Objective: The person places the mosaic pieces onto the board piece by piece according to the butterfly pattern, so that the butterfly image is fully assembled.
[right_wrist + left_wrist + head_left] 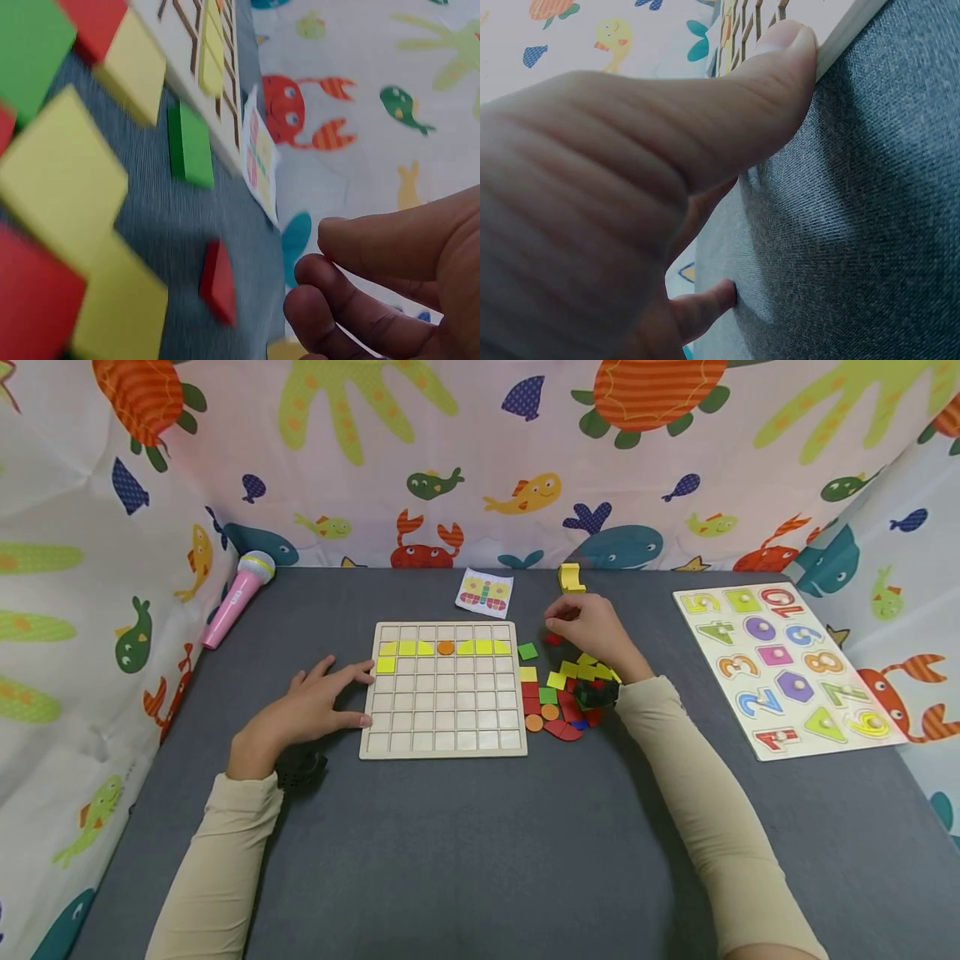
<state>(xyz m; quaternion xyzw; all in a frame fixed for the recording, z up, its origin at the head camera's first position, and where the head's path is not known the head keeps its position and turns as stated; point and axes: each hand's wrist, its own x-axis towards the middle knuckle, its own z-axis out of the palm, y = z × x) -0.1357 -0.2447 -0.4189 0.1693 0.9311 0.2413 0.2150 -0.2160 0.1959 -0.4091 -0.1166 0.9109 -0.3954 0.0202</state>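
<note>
A pale wooden grid board point(442, 718) lies mid-table, a row of yellow tiles point(483, 647) and an orange disc point(446, 647) in its upper cells. One more yellow tile fills the cell below the row's left end. My left hand point(307, 706) is spread at the board's left edge, its thumb point(780, 67) on the rim. Beyond the loose pieces, my right hand point(588, 622) hovers with loosely curled fingers point(319, 300). No piece shows between its thumb and fingertips. Below it lies a red piece point(218, 283), near a green tile point(191, 146).
Loose yellow, red, green, orange and blue pieces point(573, 693) lie right of the board. A butterfly pattern card point(484, 593) and yellow pieces point(571, 578) sit at the back. A number puzzle point(787, 668) lies right, a pink microphone point(236, 602) left. Patterned cloth point(480, 460) hangs behind.
</note>
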